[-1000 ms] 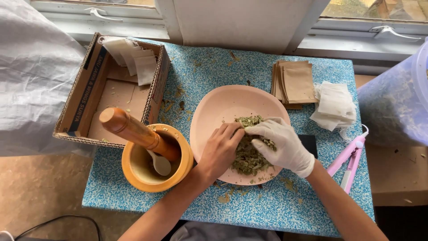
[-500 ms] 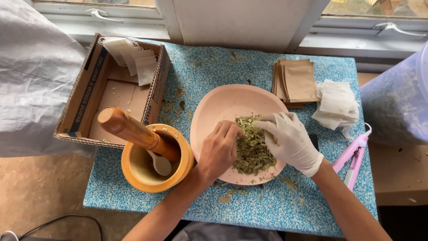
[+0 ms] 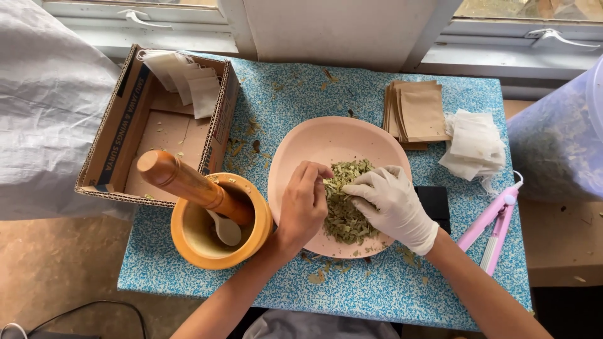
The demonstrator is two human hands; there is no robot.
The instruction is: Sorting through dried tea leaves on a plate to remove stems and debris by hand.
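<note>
A pink plate (image 3: pixel 326 141) on the blue speckled table holds a pile of dried green leaves (image 3: pixel 344 216). My bare left hand (image 3: pixel 303 204) rests on the plate at the pile's left side, its fingers curled and pinching leaves at the pile's upper edge. My right hand (image 3: pixel 392 204), in a white glove, lies over the pile's right side. Its fingers point left and press into the leaves. The two sets of fingertips are close together over the pile.
A wooden mortar (image 3: pixel 217 242) with a pestle (image 3: pixel 188 185) and a small spoon stands left of the plate. Behind it is a cardboard box (image 3: pixel 135 135) with white sachets. Brown pouches (image 3: pixel 418 113), white filter bags (image 3: pixel 474 144) and a pink sealer tool (image 3: pixel 493 223) lie to the right.
Both hands have stayed in the leaves, with the fingers shifting. The left fingers have moved up to the pile's top edge, and more of the pile shows between the hands.
</note>
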